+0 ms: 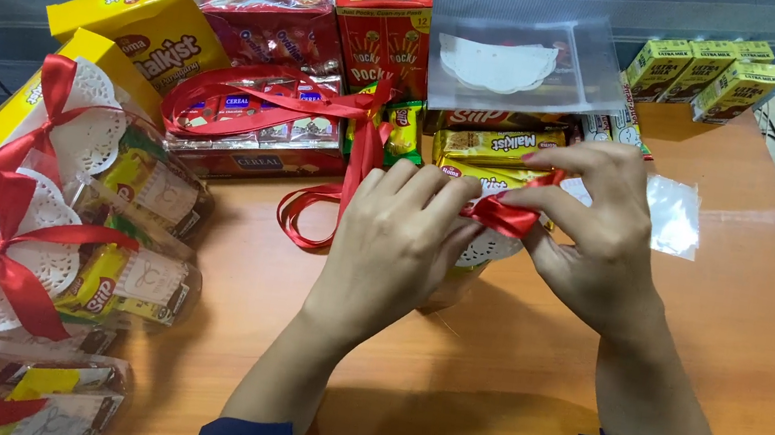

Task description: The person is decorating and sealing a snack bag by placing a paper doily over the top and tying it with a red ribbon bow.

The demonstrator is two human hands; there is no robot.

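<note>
A wooden table (756,330) fills the view, its far edge crowded with snack goods. At the far left corner lie two big yellow biscuit boxes (146,27). Beside them, along the far edge, sits a stack of red wafer packs (267,29) and an upright red box of biscuit sticks (380,30), then a clear plastic bag holding white paper doilies (521,60). At the far right corner stand three small green drink cartons (706,70).

The near left corner is taken up by finished gift bundles (52,231): clear bags of snacks, each topped with a white doily and a red bow. A long loose red ribbon (306,151) runs from the wafer packs across the table's middle and loops down toward the hands. Yellow snack bars (498,152) lie just behind the hands, and a small empty clear bag (673,215) lies flat toward the right edge.

At the table's middle, both hands work on one bundle (460,273), a clear bag with a white doily collar, mostly hidden beneath them. The left hand (393,249) is curled over its top, fingers bent close together and pinching one end of a red bow (506,214). The right hand (598,227) pinches the other end between thumb and forefinger, its remaining fingers spread loosely above. The bow sits between the two sets of fingertips, touching both, directly over the bundle's neck.
</note>
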